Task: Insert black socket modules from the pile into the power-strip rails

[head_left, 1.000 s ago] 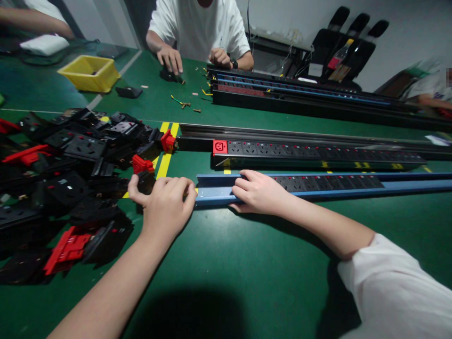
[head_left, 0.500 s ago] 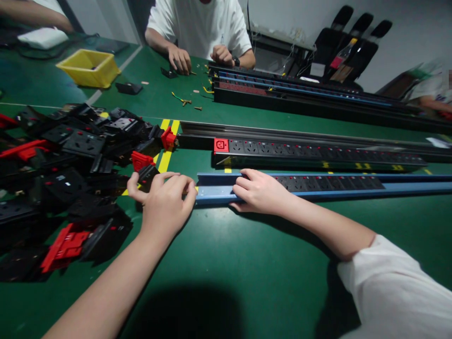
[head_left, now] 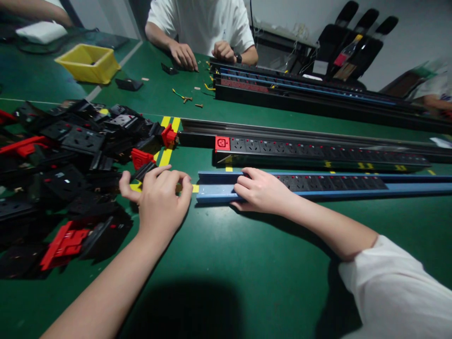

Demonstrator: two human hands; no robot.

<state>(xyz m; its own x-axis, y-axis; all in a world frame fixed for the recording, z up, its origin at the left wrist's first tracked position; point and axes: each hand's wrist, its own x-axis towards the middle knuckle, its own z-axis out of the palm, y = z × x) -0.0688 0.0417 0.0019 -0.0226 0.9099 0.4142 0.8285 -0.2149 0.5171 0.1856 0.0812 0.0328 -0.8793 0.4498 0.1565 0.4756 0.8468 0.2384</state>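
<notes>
My right hand [head_left: 259, 190] is wrapped over the blue metal channel [head_left: 215, 189] near its left end, fingers bent round its edges. Black socket modules [head_left: 332, 182] sit in a row inside the channel, to the right of that hand. My left hand [head_left: 160, 195] hovers left of the channel's end, beside the pile of loose black modules [head_left: 77, 141]. Its fingers are apart and curved, with no object seen in them; a black module [head_left: 143, 170] lies just beyond its fingers. A red module [head_left: 141, 159] rests behind that one.
Behind the blue channel lies a black strip [head_left: 275, 147] with a red socket [head_left: 222, 143] at its left end. A yellow bin [head_left: 88, 66], loose screws [head_left: 198, 105] and more long strips [head_left: 282, 101] are farther back. A person in white [head_left: 201, 28] sits opposite.
My left hand has moved slightly left, away from the channel's end. My right hand stays on the channel. The hand of the person opposite has shifted slightly right.
</notes>
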